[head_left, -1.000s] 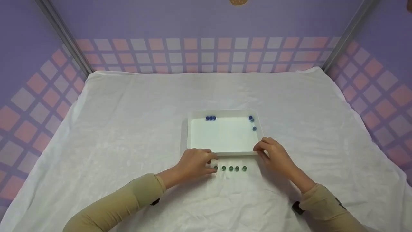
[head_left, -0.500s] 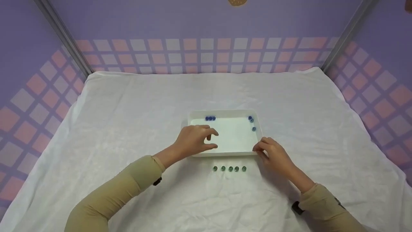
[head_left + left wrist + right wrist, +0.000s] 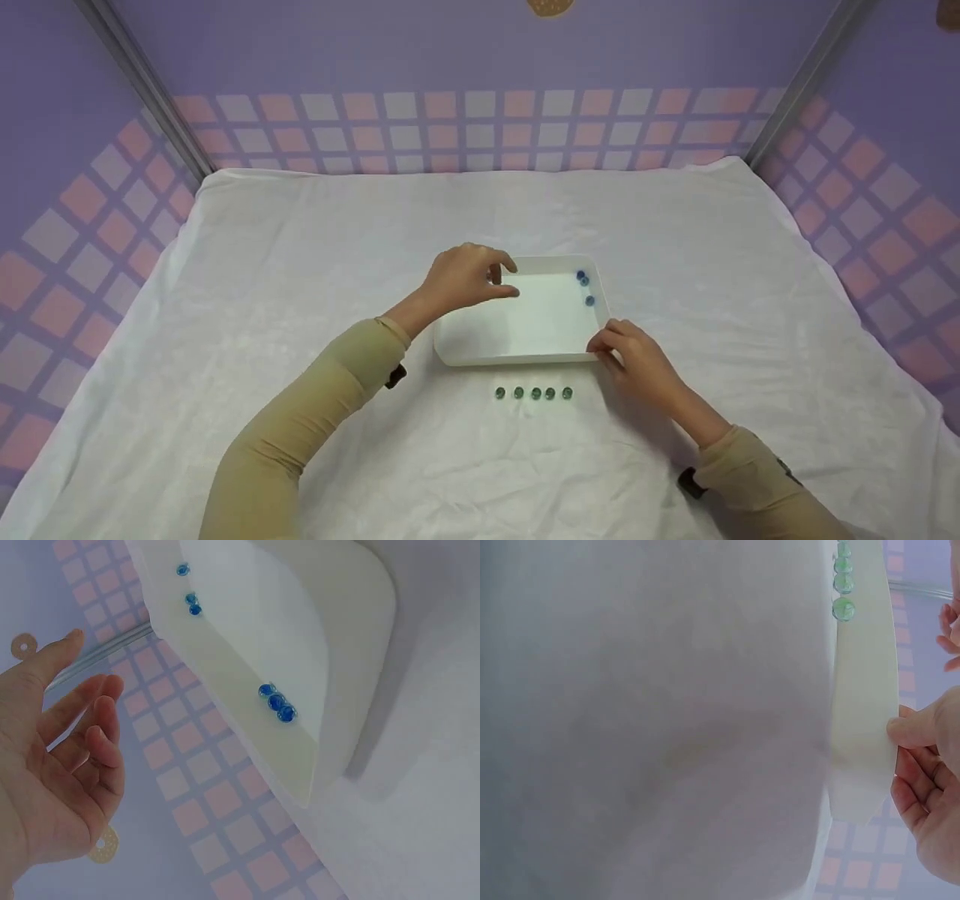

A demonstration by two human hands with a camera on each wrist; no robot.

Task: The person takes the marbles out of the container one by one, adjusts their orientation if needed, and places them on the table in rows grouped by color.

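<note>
The person wears long khaki fabric sleeves. Nearer the wearer than the white rectangular tray (image 3: 517,361), the left sleeve (image 3: 300,420) bunches into creases at the elbow; the right sleeve (image 3: 757,480) lies to the tray's near right. A small black block (image 3: 395,375) juts from beneath the left cuff, another black block (image 3: 691,484) from the right. Both hands are bare.

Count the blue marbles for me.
6 blue marbles, all inside the white tray: three lined up by the far wall, a pair at the far right corner, and one nearer along the right wall.
</note>
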